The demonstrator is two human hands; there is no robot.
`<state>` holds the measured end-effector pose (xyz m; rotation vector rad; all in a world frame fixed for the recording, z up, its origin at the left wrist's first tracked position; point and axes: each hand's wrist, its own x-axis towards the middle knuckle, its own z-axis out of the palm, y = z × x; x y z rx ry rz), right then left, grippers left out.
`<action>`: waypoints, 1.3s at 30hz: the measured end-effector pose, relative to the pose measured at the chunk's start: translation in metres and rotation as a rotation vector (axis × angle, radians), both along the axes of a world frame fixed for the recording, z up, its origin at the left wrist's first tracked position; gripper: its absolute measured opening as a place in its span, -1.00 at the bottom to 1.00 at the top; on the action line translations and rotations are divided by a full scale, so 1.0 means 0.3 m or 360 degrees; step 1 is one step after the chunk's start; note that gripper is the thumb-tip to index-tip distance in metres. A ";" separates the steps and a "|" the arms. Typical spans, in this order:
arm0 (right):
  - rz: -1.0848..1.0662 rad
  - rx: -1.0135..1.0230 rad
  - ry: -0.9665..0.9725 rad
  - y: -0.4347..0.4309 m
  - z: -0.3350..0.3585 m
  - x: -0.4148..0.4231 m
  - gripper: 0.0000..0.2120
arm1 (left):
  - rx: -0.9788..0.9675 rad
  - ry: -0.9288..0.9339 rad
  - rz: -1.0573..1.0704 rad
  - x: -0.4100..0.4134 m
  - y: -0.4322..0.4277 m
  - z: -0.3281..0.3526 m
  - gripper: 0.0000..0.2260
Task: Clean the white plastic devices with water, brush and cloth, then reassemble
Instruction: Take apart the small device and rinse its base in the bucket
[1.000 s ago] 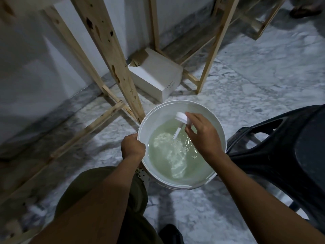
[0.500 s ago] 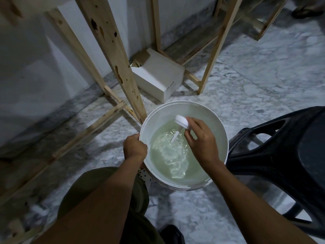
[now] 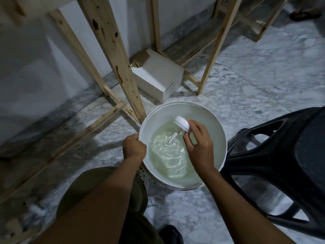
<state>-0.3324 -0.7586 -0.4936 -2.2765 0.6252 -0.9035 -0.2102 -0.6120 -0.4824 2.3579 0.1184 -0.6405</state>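
Fingertips of the left hand (image 3: 134, 147) hidden behind the bucket (image 3: 182, 103) rim; black stool (image 3: 299, 155) cut off at 3 o'clock; box (image 3: 156, 80) lettering illegible.

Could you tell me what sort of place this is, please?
Probably an indoor storeroom or workshop corner: bare wooden frames stand on a marble floor by a white wall, with a white box near the bucket.

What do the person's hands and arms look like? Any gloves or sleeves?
The left hand and right hand are bare, no gloves or rings showing. The left forearm and right forearm are bare, no sleeves or watch. Olive-green cloth covers the knee.
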 end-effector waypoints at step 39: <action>0.0753 0.1685 0.0206 0.285 1.035 0.068 -0.76 | -0.0780 -0.0859 -0.0617 -0.125 0.350 0.990 -0.37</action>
